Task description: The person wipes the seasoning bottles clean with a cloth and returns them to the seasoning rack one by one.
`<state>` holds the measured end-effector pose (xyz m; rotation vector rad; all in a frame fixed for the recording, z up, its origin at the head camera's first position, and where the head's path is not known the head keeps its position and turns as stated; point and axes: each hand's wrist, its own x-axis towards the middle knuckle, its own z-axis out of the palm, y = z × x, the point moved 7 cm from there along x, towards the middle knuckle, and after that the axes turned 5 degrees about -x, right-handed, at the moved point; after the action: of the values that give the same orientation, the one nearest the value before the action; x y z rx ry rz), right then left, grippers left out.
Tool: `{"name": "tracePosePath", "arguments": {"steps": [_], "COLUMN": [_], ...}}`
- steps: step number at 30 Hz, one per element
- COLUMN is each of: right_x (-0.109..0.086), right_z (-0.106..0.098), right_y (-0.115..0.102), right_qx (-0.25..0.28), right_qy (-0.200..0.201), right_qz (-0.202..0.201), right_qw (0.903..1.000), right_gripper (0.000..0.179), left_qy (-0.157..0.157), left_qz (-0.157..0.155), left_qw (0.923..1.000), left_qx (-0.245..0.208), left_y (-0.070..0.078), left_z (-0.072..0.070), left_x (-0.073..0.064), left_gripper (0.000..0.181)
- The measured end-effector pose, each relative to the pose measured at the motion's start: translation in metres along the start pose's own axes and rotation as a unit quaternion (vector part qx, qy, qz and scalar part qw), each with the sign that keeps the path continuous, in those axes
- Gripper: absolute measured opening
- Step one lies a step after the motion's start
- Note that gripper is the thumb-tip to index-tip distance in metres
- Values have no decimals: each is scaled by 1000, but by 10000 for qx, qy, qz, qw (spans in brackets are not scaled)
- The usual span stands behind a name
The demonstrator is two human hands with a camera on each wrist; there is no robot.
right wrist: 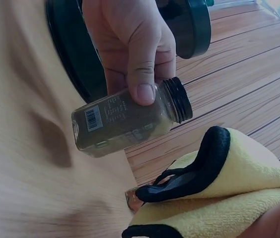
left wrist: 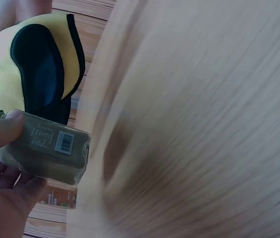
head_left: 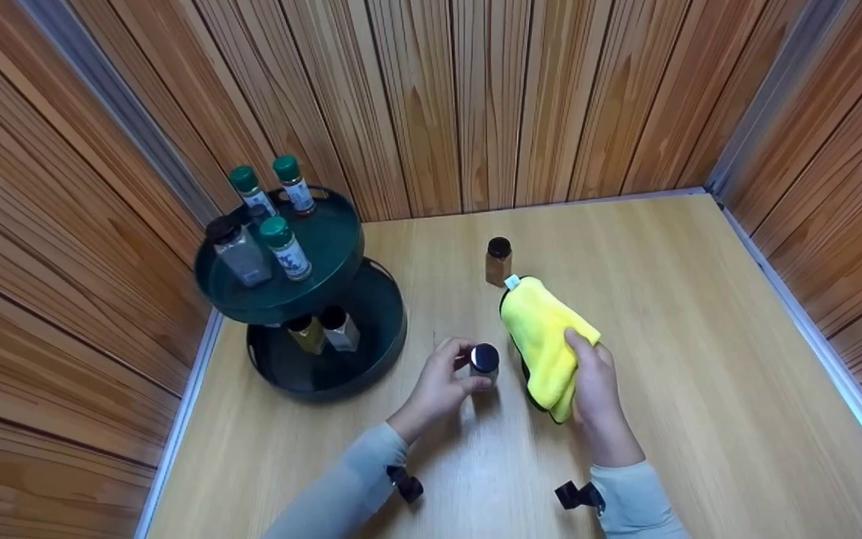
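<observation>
My left hand (head_left: pixel 442 382) pinches a square glass spice jar (right wrist: pixel 125 119) between thumb and fingers. The jar has a black cap, a barcode label and greyish-brown contents. It is held over the table, its shadow falling apart from its base in both wrist views. To its right, my right hand (head_left: pixel 597 382) grips a folded yellow cloth (head_left: pixel 547 337) with black edging and a small white tag. The cloth hangs beside the jar. Behind the cloth stands another spice jar (head_left: pixel 498 263), black-capped with orange-brown contents.
At the left is a dark green two-tier round rack (head_left: pixel 334 243). Its upper tier bears several bottles, some with green caps (head_left: pixel 276 230), and a larger dark-capped jar (head_left: pixel 242 258). Two jars (head_left: pixel 341 331) sit on the lower tier. Wood-panelled walls (head_left: pixel 494 105) enclose the wooden table (head_left: pixel 693 314).
</observation>
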<state>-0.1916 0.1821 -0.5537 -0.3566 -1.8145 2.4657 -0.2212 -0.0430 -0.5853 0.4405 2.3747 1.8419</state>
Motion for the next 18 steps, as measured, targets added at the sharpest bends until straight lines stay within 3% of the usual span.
{"name": "tracePosePath", "arguments": {"steps": [7, 14, 18], "right_x": [1, -2, -2], "right_z": [3, 10, 17], "right_y": [2, 8, 10], "right_qx": [-151, -335, -564], "right_qy": [-113, -256, -307], "right_qz": [44, 216, 282], "right_qw": [9998, 9989, 9975], "right_gripper": [33, 33, 34], "left_qy": [49, -177, -191], "left_qz": [-184, -709, -715], "left_qw": [9997, 9970, 9970], "left_qx": [-175, -239, -242], "left_y": [-8, -20, -23], "left_z": [2, 6, 5], "left_x": [3, 0, 0], "left_gripper": [45, 44, 44]}}
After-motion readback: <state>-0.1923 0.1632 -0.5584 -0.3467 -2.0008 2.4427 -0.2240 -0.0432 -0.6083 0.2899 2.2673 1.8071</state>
